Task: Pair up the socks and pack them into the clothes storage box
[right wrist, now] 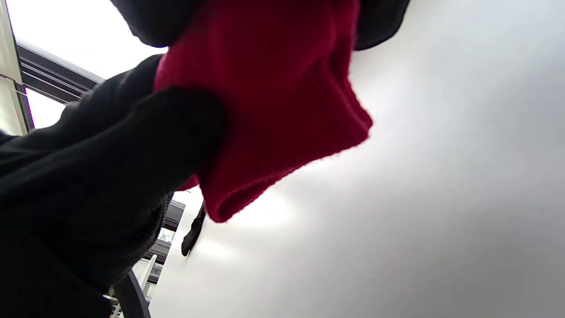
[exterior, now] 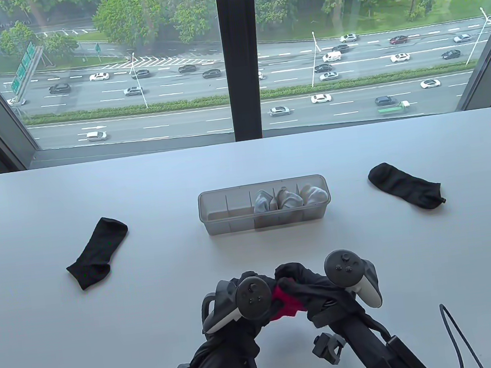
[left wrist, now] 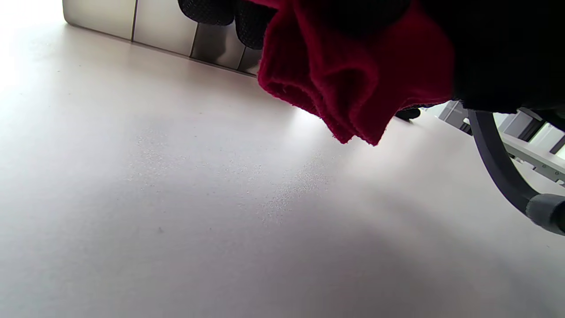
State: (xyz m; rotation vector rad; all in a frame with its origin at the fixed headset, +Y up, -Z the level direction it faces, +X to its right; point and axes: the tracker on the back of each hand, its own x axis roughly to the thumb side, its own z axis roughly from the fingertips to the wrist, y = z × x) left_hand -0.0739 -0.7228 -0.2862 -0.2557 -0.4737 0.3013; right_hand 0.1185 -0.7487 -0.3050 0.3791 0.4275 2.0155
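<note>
Both hands meet near the table's front edge and grip a bundle of red socks (exterior: pixel 285 300) between them, lifted off the table. My left hand (exterior: pixel 259 296) holds it from the left, my right hand (exterior: pixel 305 286) from the right. The red fabric (left wrist: pixel 348 75) hangs down in the left wrist view and fills the top of the right wrist view as red fabric (right wrist: pixel 273 101). The clear storage box (exterior: pixel 212 206) stands mid-table, with three rolled white sock pairs (exterior: pixel 290 198) in its right compartments. One black sock (exterior: pixel 97 252) lies at the left, another black sock (exterior: pixel 405 185) at the right.
The white table (exterior: pixel 69 348) ends at a large window behind the box. A dark cable (exterior: pixel 454 333) loops at the front right. The box's two left compartments hold nothing.
</note>
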